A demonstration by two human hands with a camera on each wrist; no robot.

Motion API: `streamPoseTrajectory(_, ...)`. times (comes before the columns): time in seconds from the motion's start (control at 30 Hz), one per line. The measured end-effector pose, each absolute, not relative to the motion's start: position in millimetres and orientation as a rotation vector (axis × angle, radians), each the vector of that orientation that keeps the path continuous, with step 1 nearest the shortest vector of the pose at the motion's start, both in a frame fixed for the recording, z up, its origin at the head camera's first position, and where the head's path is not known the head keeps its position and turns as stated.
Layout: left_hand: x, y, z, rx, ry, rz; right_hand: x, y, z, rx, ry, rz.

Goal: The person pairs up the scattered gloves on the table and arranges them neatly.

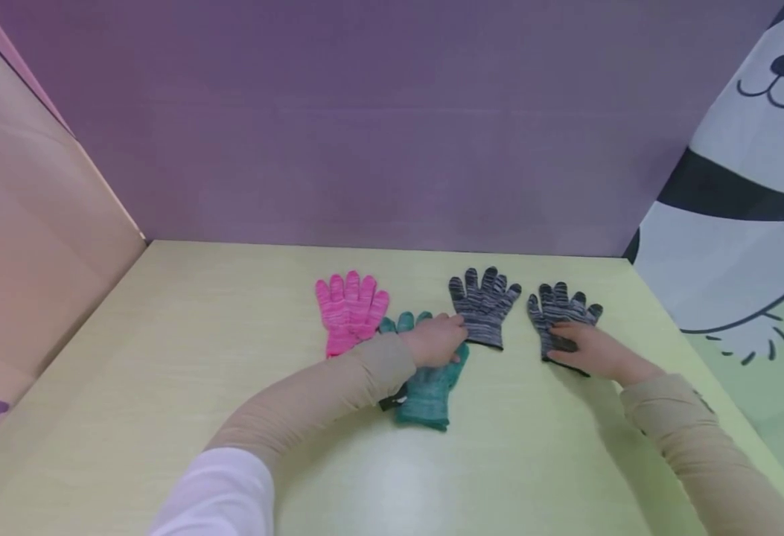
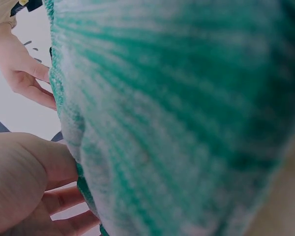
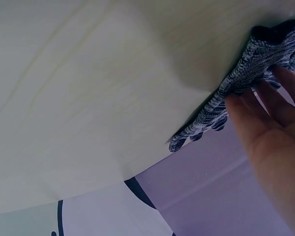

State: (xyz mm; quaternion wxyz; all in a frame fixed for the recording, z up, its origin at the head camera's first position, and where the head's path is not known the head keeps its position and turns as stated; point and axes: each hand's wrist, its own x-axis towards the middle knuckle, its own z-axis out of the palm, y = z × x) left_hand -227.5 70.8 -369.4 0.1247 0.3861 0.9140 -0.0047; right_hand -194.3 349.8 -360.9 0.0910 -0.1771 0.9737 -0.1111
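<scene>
Over a green knit glove point(image 1: 425, 402) in the middle of the table, my left hand point(image 1: 435, 341) reaches with its fingertips at the cuff of a dark grey striped glove point(image 1: 485, 305). The green glove fills most of the left wrist view, its edge hiding the left fingertips. My right hand point(image 1: 589, 350) rests on a second grey striped glove point(image 1: 555, 304) farther right, fingers extended onto the knit point(image 3: 221, 101). A pink glove point(image 1: 350, 309) lies left of the green one. Something black point(image 1: 392, 400) with a white mark shows from under the green glove.
The gloves lie on a pale wood-look table point(image 1: 164, 357). A purple panel point(image 1: 392, 134) stands along its back edge. Printed panels close off both sides, one pinkish point(image 1: 36, 223) at left and one with a cartoon animal point(image 1: 740, 246) at right.
</scene>
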Motion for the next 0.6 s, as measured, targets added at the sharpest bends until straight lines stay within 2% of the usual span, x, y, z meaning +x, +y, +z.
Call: streamPoseTrajectory(0.6,-222.4,70.9,-362.8,1.097,2.657,-0.026,-193.9,346.1,-365.0,-0.601,2.954,-0.148)
